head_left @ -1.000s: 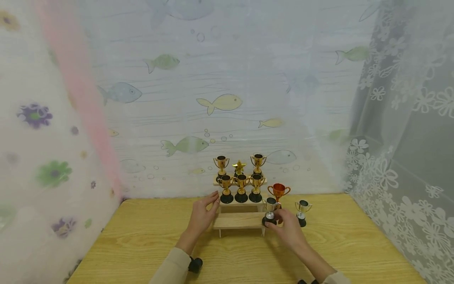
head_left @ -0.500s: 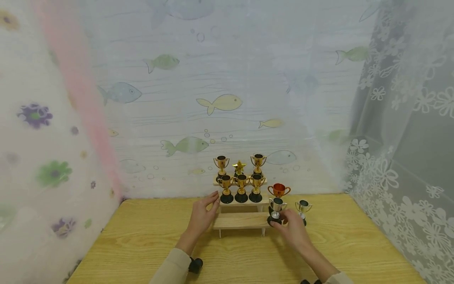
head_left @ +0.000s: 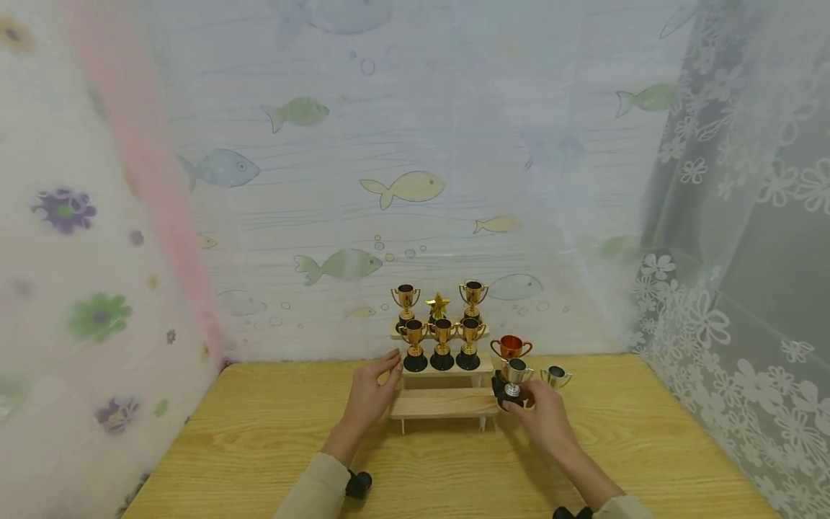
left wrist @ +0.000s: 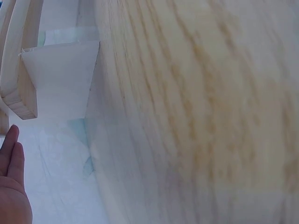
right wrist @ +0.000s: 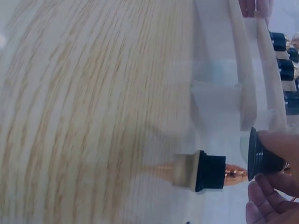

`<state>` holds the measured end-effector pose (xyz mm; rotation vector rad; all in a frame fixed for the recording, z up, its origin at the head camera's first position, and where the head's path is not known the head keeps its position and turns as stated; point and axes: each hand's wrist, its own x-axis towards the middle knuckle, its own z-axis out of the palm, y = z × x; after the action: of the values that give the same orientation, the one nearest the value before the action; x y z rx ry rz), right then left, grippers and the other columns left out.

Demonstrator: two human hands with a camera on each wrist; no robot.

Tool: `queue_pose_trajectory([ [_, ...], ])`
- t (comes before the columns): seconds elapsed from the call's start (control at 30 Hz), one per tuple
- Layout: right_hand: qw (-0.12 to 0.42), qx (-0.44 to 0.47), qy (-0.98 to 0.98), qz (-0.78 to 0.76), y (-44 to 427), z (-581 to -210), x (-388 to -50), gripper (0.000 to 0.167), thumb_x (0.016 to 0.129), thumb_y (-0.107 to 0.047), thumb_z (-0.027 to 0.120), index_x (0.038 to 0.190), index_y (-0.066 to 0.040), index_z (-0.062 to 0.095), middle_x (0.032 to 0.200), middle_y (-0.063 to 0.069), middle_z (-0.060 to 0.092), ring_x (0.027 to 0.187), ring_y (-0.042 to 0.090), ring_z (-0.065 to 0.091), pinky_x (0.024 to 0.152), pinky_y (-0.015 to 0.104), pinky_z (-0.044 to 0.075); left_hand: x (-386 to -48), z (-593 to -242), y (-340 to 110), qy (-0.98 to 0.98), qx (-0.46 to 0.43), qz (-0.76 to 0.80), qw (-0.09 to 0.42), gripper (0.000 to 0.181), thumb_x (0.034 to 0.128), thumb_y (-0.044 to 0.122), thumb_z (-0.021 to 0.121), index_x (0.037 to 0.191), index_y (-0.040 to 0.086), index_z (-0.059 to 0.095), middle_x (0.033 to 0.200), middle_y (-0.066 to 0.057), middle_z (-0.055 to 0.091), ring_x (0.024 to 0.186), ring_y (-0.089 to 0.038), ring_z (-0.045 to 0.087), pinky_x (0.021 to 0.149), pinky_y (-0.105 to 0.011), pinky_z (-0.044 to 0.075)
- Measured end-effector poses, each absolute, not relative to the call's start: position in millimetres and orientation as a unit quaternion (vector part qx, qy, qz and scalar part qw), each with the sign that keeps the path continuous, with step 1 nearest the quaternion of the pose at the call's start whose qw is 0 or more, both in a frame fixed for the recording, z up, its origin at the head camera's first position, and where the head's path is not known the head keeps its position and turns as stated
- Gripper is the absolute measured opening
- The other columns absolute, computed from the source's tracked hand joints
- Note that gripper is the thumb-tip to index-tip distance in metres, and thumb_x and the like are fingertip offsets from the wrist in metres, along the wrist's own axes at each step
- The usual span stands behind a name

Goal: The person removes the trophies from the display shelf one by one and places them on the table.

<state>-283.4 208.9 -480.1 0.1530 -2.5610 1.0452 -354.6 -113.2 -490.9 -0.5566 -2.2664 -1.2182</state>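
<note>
My right hand (head_left: 546, 417) pinches a small silver trophy cup (head_left: 516, 371) by its black base (right wrist: 264, 156). The cup is tilted and off the table, just right of the lowest step of a three-step wooden stand (head_left: 441, 404). Behind it a bronze trophy cup (head_left: 510, 346) stands on the table, partly hidden. A second silver trophy cup (head_left: 555, 375) is partly covered by my right hand. My left hand (head_left: 368, 393) has its fingers straight at the left end of the middle step; in the left wrist view the fingertips (left wrist: 14, 133) lie close by the shelf.
Several gold trophy cups (head_left: 442, 339) stand on the middle step. The top step carries two more gold cups (head_left: 405, 297) with a gold star trophy (head_left: 438, 305) between them. The table (head_left: 279, 411) runs back to a fish-patterned curtain (head_left: 259, 216).
My right hand has carried the silver cup rightward, from the right end of the lowest step to in front of the bronze cup, tilting it. My left hand has stayed put.
</note>
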Motion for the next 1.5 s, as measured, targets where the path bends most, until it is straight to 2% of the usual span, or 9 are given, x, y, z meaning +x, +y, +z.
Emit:
queue_pose_trajectory([
  [0.43, 0.158, 0.024, -0.909, 0.384, 217.5, -485.5, -287.5, 0.029, 0.084, -0.014, 0.083, 0.104, 0.003, 0.072, 0.092, 0.008, 0.068, 0.081, 0.019, 0.057, 0.070, 0.031, 0.047, -353.0, -489.4, -113.6, -0.838, -0.200, -0.447, 0.241, 0.032, 0.1019, 0.016, 0.065, 0.127, -0.003, 0.070, 0.136, -0.011, 0.066, 0.125, -0.033, 0.063, 0.104, -0.052, 0.051],
  [0.8, 0.156, 0.017, -0.917, 0.366, 221.2, -495.7, -294.1, 0.026, 0.082, -0.012, 0.085, 0.096, 0.004, 0.071, 0.088, 0.008, 0.069, 0.075, 0.017, 0.058, 0.065, 0.032, 0.049, -352.3, -489.5, -113.2, -0.835, -0.203, -0.449, 0.245, 0.032, 0.1019, 0.015, 0.065, 0.127, -0.003, 0.070, 0.135, -0.011, 0.066, 0.124, -0.034, 0.063, 0.103, -0.053, 0.050],
  [0.97, 0.159, 0.015, -0.923, 0.350, 221.9, -501.1, -298.0, 0.022, 0.080, -0.012, 0.086, 0.088, 0.002, 0.071, 0.081, 0.006, 0.067, 0.072, 0.017, 0.057, 0.063, 0.033, 0.048, -353.0, -490.6, -113.4, -0.834, -0.203, -0.451, 0.244, 0.032, 0.1020, 0.017, 0.065, 0.127, -0.003, 0.070, 0.136, -0.011, 0.066, 0.125, -0.034, 0.063, 0.103, -0.054, 0.050],
  [1.2, 0.154, 0.013, -0.924, 0.350, 221.4, -504.2, -300.0, 0.019, 0.080, -0.010, 0.086, 0.076, -0.003, 0.068, 0.066, 0.001, 0.059, 0.063, 0.015, 0.048, 0.057, 0.031, 0.039, -353.8, -490.1, -113.8, -0.838, -0.198, -0.451, 0.235, 0.032, 0.1028, 0.018, 0.064, 0.128, -0.001, 0.070, 0.137, -0.009, 0.065, 0.126, -0.032, 0.063, 0.104, -0.052, 0.050],
  [1.5, 0.162, 0.014, -0.924, 0.345, 223.1, -508.3, -301.6, 0.019, 0.077, -0.010, 0.086, 0.082, 0.002, 0.072, 0.073, 0.004, 0.067, 0.068, 0.017, 0.057, 0.060, 0.035, 0.046, -355.1, -490.7, -114.1, -0.842, -0.192, -0.447, 0.235, 0.032, 0.1023, 0.018, 0.065, 0.127, -0.001, 0.071, 0.136, -0.008, 0.066, 0.126, -0.030, 0.062, 0.105, -0.051, 0.050],
])
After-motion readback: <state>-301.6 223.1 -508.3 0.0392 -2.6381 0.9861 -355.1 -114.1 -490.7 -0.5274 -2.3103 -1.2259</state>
